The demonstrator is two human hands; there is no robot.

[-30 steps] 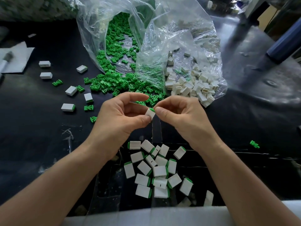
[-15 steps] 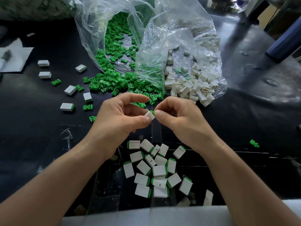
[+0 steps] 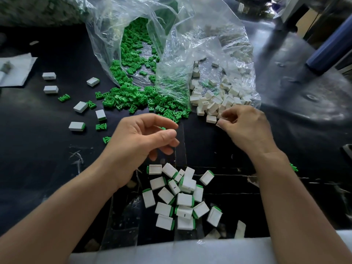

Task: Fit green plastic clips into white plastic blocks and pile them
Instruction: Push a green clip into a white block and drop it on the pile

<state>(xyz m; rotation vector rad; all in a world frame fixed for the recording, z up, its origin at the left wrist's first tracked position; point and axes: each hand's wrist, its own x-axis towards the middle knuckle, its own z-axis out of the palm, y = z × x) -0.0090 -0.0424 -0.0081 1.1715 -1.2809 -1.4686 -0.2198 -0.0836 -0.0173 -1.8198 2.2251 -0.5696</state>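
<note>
Head view: nearest the person, a pile of finished blocks [image 3: 182,199], white with green clips seated in them, lies on the dark worktop [image 3: 38,168] between the forearms. Beyond it the left hand [image 3: 141,138] hovers with fingers loosely curled, holding nothing. The right hand [image 3: 245,128] is well apart from it, fingertips curled at the near edge of the loose white blocks [image 3: 213,103]; whether they pinch one cannot be told. Loose green clips [image 3: 133,100] lie left of those, both heaps spilling from clear plastic bags [image 3: 190,44]. Stray blocks [image 3: 80,107] sit farther left.
</note>
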